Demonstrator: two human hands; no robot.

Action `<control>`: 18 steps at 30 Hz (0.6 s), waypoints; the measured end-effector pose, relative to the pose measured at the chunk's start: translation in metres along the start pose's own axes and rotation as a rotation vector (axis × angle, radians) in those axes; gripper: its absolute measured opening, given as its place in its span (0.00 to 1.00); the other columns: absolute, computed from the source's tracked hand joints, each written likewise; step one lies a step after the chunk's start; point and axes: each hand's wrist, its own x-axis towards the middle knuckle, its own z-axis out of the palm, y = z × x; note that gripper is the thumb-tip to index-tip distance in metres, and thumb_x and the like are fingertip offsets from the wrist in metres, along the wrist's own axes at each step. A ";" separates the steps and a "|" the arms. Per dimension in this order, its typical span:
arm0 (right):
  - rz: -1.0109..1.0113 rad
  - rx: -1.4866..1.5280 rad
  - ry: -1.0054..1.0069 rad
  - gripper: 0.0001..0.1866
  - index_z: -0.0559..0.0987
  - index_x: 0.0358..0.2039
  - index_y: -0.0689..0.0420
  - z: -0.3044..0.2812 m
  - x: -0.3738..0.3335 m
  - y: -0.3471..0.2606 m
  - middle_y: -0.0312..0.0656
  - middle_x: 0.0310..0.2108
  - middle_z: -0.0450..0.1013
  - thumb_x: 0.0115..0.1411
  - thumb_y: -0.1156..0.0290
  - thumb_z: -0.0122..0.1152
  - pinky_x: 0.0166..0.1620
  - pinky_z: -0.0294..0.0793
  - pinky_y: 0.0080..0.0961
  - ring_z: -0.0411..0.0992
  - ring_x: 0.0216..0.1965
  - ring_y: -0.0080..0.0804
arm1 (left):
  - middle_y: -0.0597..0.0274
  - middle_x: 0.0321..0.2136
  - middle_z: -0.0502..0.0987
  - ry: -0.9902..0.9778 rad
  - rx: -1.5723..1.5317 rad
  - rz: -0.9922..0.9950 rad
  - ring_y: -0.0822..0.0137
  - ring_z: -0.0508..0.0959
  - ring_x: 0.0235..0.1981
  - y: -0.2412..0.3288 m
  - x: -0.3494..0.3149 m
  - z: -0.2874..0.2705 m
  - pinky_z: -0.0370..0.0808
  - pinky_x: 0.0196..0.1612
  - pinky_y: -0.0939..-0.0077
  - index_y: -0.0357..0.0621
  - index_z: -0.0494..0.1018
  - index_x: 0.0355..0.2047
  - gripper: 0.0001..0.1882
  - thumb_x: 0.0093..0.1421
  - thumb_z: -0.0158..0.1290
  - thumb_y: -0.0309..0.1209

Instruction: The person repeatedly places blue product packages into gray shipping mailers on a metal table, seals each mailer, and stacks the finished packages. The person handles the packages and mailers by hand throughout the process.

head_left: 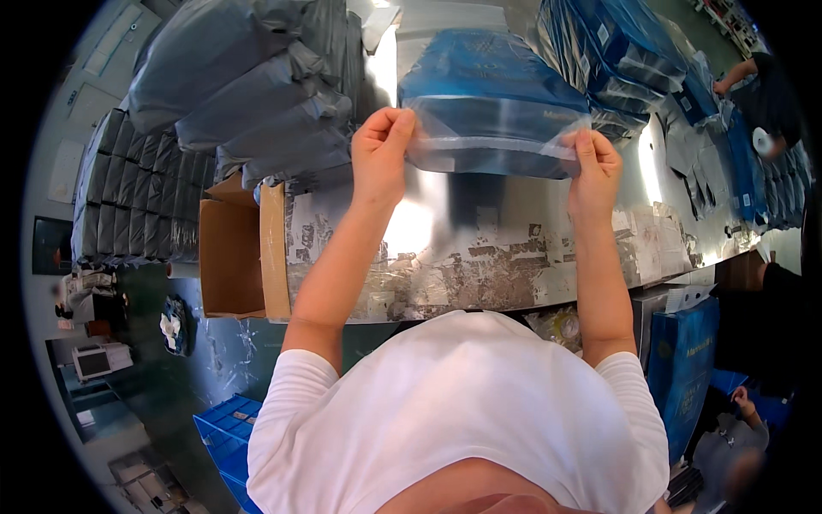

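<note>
A blue box (488, 77) lies on the metal table in front of me, inside a clear plastic bag (488, 154). The bag's near edge is stretched sideways between my two hands, with a pale strip running along it. My left hand (381, 154) pinches the left corner of that edge between thumb and fingers. At the right corner, my right hand (595, 167) grips the plastic the same way. Both arms reach forward over the table's worn front part.
Grey wrapped packages (248, 94) are piled at the left, above an open cardboard box (231, 253). More bagged blue boxes (629, 51) are stacked at the right. Another person's arm (738, 75) shows at the far right. A blue crate (229, 437) stands on the floor at lower left.
</note>
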 end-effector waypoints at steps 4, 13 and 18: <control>0.038 0.054 -0.009 0.11 0.75 0.24 0.63 0.001 -0.006 0.000 0.31 0.20 0.68 0.58 0.69 0.52 0.26 0.60 0.11 0.62 0.21 0.13 | 0.69 0.20 0.71 0.002 -0.076 -0.044 0.81 0.70 0.21 0.002 -0.005 -0.002 0.65 0.25 0.89 0.40 0.70 0.25 0.07 0.58 0.48 0.28; 0.275 -0.028 -0.060 0.22 0.72 0.18 0.60 -0.064 -0.086 0.069 0.36 0.16 0.68 0.62 0.60 0.41 0.24 0.60 0.15 0.62 0.19 0.18 | 0.65 0.21 0.72 -0.242 0.378 -0.313 0.74 0.69 0.22 -0.051 -0.081 -0.063 0.67 0.28 0.81 0.38 0.72 0.22 0.10 0.57 0.46 0.30; 0.713 -0.627 -0.049 0.21 0.74 0.29 0.61 -0.158 -0.110 0.155 0.43 0.27 0.73 0.61 0.55 0.41 0.32 0.68 0.20 0.69 0.28 0.25 | 0.57 0.29 0.76 -0.126 0.603 -0.706 0.70 0.75 0.34 -0.140 -0.099 -0.144 0.69 0.38 0.79 0.33 0.72 0.32 0.20 0.62 0.39 0.39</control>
